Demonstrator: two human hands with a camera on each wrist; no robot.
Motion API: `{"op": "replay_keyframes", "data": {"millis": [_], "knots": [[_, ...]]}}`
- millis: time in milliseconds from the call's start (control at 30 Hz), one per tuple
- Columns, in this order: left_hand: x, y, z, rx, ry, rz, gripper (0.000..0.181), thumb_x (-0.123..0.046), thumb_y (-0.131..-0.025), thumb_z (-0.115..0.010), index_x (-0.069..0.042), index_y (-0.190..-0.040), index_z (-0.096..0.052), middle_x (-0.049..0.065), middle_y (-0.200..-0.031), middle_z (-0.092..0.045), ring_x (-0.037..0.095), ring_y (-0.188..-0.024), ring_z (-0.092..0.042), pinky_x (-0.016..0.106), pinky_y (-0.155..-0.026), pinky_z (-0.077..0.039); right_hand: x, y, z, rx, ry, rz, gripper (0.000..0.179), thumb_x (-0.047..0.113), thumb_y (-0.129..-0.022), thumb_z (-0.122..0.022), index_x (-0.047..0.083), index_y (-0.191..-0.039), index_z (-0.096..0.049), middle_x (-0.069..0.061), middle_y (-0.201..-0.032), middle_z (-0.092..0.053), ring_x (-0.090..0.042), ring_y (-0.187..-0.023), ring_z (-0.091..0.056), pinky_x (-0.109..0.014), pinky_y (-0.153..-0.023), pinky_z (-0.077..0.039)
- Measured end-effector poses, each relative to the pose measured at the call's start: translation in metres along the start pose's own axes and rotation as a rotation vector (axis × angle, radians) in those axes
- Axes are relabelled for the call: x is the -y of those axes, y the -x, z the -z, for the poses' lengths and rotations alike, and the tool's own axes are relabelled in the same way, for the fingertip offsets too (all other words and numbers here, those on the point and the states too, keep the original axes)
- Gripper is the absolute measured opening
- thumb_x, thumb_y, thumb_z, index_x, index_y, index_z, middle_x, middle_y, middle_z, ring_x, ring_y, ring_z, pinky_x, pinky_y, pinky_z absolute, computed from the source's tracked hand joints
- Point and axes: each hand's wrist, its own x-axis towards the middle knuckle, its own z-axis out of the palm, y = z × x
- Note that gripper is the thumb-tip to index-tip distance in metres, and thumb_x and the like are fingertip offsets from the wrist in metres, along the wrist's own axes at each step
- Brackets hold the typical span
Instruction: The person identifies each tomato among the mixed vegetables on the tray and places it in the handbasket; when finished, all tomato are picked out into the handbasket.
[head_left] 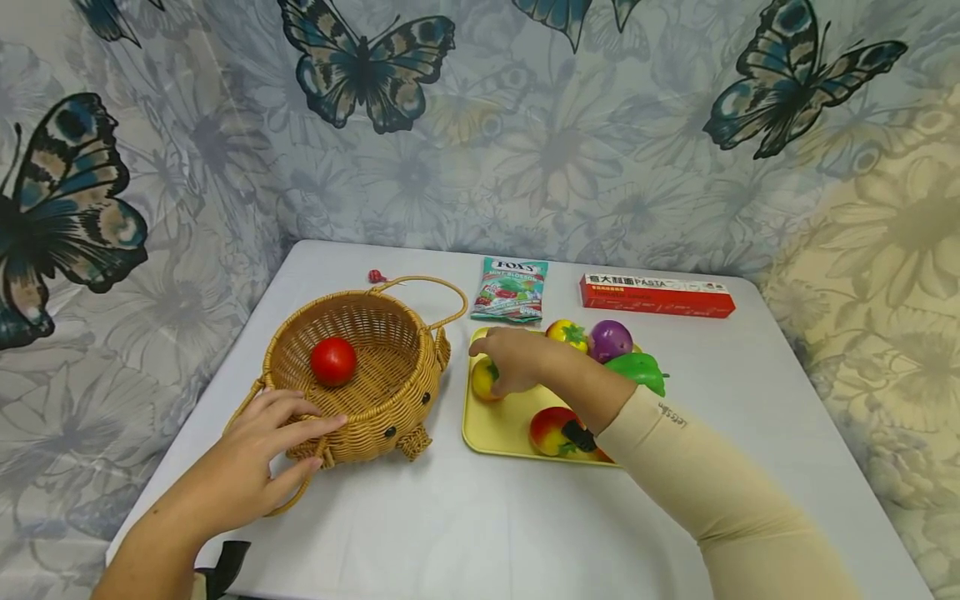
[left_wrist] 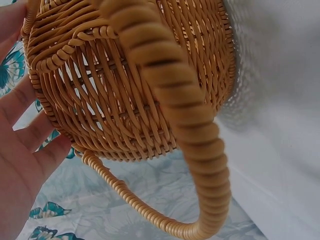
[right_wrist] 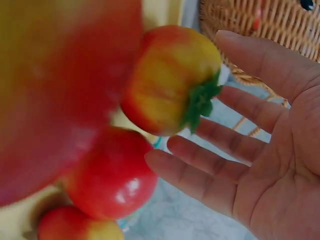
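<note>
On the left, a wicker basket (head_left: 352, 333) with animal features holds a red tomato (head_left: 333, 361). My left hand (head_left: 262, 450) rests on its near rim with fingers extended; the left wrist view shows the fingertips along the woven edge. Over the left part of a yellow tray (head_left: 480, 437), my right hand (head_left: 517, 360) reaches to a yellow-red, persimmon-like fruit (right_wrist: 172, 80) with a green leafy top. The right wrist view has that hand's fingers loosely spread right beside the fruit, not curled round it.
The tray also bears a red-yellow fruit (head_left: 551, 429), a yellow fruit (head_left: 567, 333), a purple round one (head_left: 610, 341) and a green pepper (head_left: 637, 371). Behind lie a teal candy bag (head_left: 510, 289), a red pasta box (head_left: 656, 296) and a small red item (head_left: 376, 276). The basket's handle (head_left: 442, 283) arches up.
</note>
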Motion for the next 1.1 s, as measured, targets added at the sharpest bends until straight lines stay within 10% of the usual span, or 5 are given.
{"op": "replay_keyframes", "data": {"millis": [1100], "knots": [[-0.001, 0.002, -0.001, -0.024, 0.024, 0.01, 0.063, -0.01, -0.08, -0.083, -0.035, -0.136, -0.067, -0.011, -0.122, -0.059, 0.015, -0.122, -0.045, 0.041, -0.092, -0.04, -0.003, 0.007, -0.004, 0.027, 0.021, 0.017, 0.06, 0.026, -0.084, -0.085, 0.021, -0.139, -0.063, -0.004, -0.124, -0.062, -0.021, -0.106, -0.055, -0.038, -0.098, -0.05]]}}
